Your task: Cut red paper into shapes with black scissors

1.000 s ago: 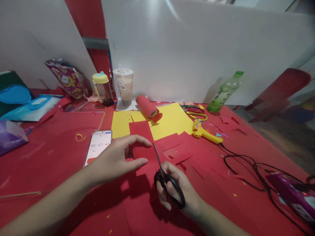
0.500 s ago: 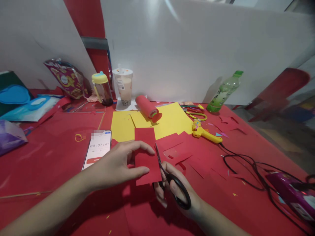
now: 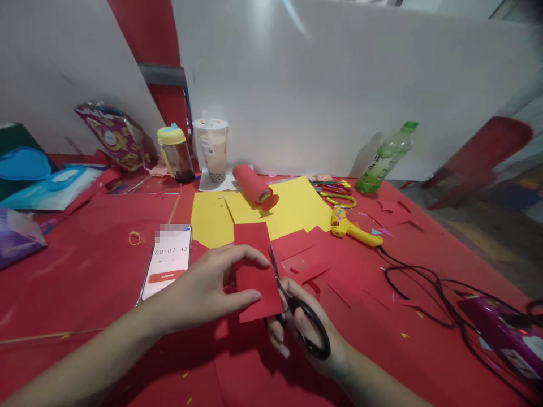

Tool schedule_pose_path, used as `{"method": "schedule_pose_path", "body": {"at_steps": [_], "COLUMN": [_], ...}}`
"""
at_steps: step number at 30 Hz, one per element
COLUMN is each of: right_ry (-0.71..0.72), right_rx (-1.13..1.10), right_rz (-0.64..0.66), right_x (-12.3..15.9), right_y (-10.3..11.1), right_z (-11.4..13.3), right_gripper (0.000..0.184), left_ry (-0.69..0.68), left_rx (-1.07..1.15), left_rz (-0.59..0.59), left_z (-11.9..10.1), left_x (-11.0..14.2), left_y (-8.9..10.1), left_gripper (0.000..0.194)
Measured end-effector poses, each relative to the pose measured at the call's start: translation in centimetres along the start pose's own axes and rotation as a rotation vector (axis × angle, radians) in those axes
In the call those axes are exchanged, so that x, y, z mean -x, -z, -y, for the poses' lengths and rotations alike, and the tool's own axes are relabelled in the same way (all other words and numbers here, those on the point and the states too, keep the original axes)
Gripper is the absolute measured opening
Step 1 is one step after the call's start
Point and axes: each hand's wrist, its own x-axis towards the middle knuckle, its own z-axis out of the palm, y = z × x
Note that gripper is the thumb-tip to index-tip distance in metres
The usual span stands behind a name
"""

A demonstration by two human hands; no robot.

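Observation:
A rectangular piece of red paper (image 3: 258, 280) is pinched in my left hand (image 3: 212, 282), thumb and forefinger lying across its face. My right hand (image 3: 309, 322) grips black-handled scissors (image 3: 311, 333), with fingers in the loops. The blade shows along the paper's right edge, pointing up and away; the other blade is hidden, so I cannot tell how far apart they are. Beyond the paper lie yellow sheets (image 3: 292, 203), and a red paper roll (image 3: 254, 186) with a round red piece at its near end rests on them. Loose red paper pieces (image 3: 297, 249) are spread right of the scissors.
A phone (image 3: 167, 263) showing a timer lies by my left forearm. At the back stand a yellow-lidded bottle (image 3: 176, 152), a milk tea cup (image 3: 214, 150) and a leaning green bottle (image 3: 386, 158). Right are a yellow glue gun (image 3: 354, 229), its black cable and a purple device (image 3: 504, 333).
The paper and both hands have shifted very slightly to the right in the picture. The holds stay the same, and the phone's timer has advanced.

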Motion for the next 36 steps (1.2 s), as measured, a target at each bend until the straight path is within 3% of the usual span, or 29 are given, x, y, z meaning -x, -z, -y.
{"method": "schedule_pose_path", "body": {"at_steps": [14, 36], "right_ry": [-0.003, 0.024], "right_rx": [-0.214, -0.143], "right_rz": [0.067, 0.023], "right_x": [0.0, 0.0], "right_y": [-0.1, 0.2], "right_z": [-0.1, -0.3], "right_gripper": [0.039, 0.038], "left_ry": [0.046, 0.038], "left_rx": [0.111, 0.064], "left_rz": [-0.042, -0.102], "left_z": [0.3, -0.1], "left_x": [0.1, 0.1], "left_y": [-1.0, -1.5], "left_gripper": [0.029, 0.028]}}
